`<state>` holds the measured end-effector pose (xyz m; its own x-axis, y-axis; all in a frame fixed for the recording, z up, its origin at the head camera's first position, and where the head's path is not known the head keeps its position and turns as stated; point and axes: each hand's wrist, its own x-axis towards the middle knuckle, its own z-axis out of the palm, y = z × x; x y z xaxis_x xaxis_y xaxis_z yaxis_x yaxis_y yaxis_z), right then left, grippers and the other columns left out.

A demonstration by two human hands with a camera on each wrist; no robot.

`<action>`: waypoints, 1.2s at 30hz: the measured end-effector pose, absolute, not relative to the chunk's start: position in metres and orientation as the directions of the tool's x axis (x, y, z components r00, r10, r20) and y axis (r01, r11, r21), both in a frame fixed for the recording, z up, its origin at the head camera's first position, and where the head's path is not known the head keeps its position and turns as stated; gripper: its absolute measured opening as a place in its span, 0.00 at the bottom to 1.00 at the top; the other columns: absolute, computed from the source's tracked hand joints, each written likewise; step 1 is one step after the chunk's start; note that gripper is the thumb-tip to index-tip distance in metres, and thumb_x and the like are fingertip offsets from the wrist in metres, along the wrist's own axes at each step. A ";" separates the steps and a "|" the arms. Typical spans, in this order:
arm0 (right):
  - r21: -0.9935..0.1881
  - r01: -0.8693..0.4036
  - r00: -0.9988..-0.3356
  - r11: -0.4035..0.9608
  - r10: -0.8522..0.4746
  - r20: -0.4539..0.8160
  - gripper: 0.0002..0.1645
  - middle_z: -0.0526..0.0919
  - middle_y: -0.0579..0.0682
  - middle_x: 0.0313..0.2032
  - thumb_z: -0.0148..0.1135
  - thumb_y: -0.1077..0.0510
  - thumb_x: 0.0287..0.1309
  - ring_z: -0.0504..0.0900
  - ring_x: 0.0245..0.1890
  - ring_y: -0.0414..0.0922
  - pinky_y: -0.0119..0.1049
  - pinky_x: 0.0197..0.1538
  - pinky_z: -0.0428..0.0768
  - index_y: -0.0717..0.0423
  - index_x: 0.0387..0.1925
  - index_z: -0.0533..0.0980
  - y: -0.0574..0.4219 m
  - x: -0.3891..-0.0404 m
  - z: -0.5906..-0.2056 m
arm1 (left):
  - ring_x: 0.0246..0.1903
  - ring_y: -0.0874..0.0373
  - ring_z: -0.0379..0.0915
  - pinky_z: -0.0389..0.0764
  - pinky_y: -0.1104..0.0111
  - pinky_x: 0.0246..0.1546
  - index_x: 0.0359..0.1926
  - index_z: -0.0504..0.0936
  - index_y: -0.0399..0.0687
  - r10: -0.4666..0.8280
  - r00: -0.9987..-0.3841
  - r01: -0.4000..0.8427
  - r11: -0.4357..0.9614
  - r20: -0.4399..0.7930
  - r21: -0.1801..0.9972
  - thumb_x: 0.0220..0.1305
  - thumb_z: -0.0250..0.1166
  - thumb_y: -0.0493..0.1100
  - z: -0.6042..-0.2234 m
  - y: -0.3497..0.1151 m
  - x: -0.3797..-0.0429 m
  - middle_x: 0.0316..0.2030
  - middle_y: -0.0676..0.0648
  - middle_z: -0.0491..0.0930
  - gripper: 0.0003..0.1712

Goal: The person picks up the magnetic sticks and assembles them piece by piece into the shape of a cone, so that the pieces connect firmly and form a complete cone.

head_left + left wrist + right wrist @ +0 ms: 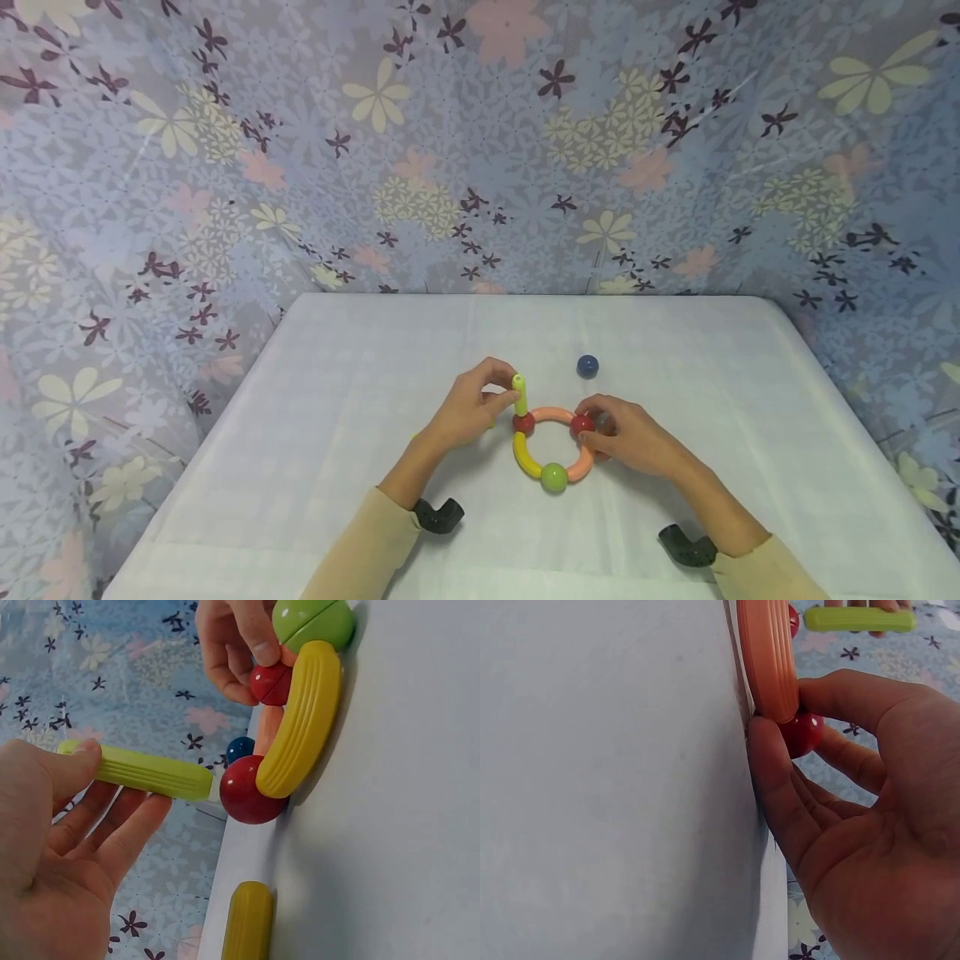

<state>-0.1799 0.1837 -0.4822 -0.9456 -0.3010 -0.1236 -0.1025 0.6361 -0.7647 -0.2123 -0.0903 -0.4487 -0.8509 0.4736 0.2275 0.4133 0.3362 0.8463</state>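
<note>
A ring of curved toy rods and balls lies on the table: a yellow curved rod [304, 720], orange curved rods [553, 414], a green ball [554, 477] and two red balls. My left hand [468, 408] pinches a straight lime-green rod [142, 771] between thumb and fingers near its upper end. The rod stands upright over the left red ball [251, 789], its lower end right at the ball. At the ring's right side, my right hand [633, 435] grips the other red ball [804, 735] with thumb and fingers, beside an orange curved rod [767, 660].
A blue ball [588, 366] sits behind the ring. Another yellow rod [250, 922] lies on the table by my left hand, mostly hidden by it in the head view. The white-covered table [360, 350] meets a flowered curtain [480, 167] at its back.
</note>
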 end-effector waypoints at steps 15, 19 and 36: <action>-0.754 -0.139 -0.945 0.641 -0.314 -0.092 0.21 0.77 0.45 0.43 0.69 0.57 0.55 0.76 0.32 0.44 0.34 0.31 0.80 0.47 0.51 0.74 0.185 -0.180 -0.484 | 0.46 0.63 0.75 0.78 0.71 0.44 0.51 0.73 0.52 0.492 -0.829 0.451 0.305 0.267 0.839 0.66 0.63 0.43 -0.457 -0.088 -0.214 0.43 0.55 0.79 0.14; -0.760 -0.193 -0.930 0.621 -0.362 -0.059 0.22 0.76 0.44 0.47 0.64 0.62 0.56 0.76 0.36 0.43 0.35 0.35 0.80 0.47 0.53 0.74 0.187 -0.179 -0.484 | 0.46 0.62 0.75 0.78 0.71 0.43 0.51 0.73 0.52 0.487 -0.832 0.450 0.312 0.266 0.837 0.66 0.64 0.43 -0.457 -0.088 -0.214 0.43 0.55 0.79 0.14; -0.722 -0.296 -0.891 0.625 -0.454 -0.027 0.25 0.78 0.39 0.45 0.65 0.68 0.52 0.76 0.39 0.43 0.41 0.44 0.77 0.44 0.51 0.76 0.195 -0.181 -0.483 | 0.46 0.62 0.74 0.77 0.69 0.46 0.55 0.74 0.52 0.545 -0.825 0.463 0.494 0.153 0.736 0.66 0.57 0.39 -0.454 -0.100 -0.218 0.49 0.51 0.78 0.16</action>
<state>-0.1808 0.1950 -0.4829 -0.8908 -0.4535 -0.0272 -0.2963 0.6254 -0.7219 -0.2182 -0.0997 -0.4539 -0.8245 0.5447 0.1530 0.4630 0.4941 0.7359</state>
